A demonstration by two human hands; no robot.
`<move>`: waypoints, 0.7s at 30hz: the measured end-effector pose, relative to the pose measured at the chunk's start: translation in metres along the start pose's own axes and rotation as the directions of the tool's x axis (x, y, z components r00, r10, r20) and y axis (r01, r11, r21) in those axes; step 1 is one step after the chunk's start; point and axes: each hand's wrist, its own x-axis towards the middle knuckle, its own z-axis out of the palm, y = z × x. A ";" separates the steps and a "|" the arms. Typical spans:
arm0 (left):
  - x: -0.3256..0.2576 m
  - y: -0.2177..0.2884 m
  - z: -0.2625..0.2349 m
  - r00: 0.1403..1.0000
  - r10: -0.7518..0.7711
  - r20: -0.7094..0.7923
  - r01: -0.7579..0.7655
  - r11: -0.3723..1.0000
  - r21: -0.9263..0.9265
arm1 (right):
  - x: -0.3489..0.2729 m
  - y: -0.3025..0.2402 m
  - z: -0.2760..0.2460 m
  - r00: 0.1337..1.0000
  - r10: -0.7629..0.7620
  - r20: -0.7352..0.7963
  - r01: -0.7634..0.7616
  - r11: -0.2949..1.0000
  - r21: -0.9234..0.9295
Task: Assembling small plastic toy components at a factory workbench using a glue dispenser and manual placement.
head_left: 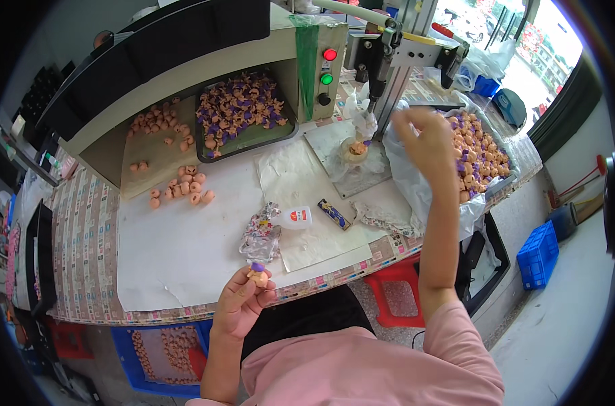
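Observation:
My left hand (240, 301), just in front of the table's near edge, pinches a small peach-coloured toy figure (258, 276) with a purple piece on top. My right hand (422, 139) is raised at the right of the bench press (378, 74), its fingers curled; anything inside them is hidden. Under the press tip, a peach-coloured toy head (357, 149) sits in a clear holder on the metal base plate (324, 155). Right of the press, a plastic-lined tray (514, 177) holds many peach and purple toy figures, partly covered from view by my right forearm.
A black tray (216, 157) of peach and purple parts stands inside the machine opening, with loose toy heads (186, 186) nearby. A white glue bottle (297, 217), a small dark box (334, 214) and a crumpled bag (260, 233) lie mid-table. A red stool (395, 298) stands below.

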 end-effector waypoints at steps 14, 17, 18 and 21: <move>0.066 0.006 0.071 0.998 -0.001 0.064 -0.014 0.971 0.238 | -0.050 0.065 0.114 0.967 -0.051 -0.249 0.112 0.964 0.239; 0.111 0.012 0.090 0.996 -0.034 0.086 0.002 0.940 0.341 | -0.072 0.061 0.100 0.975 0.221 -0.011 -0.181 0.825 0.535; 0.127 0.013 0.097 0.995 -0.059 0.083 0.023 0.923 0.384 | -0.080 0.058 0.094 0.968 0.246 0.048 -0.229 0.792 0.567; 0.184 0.001 0.117 0.998 -0.051 0.043 0.020 0.843 0.537 | -0.100 0.057 0.073 0.945 0.281 0.169 -0.324 0.719 0.615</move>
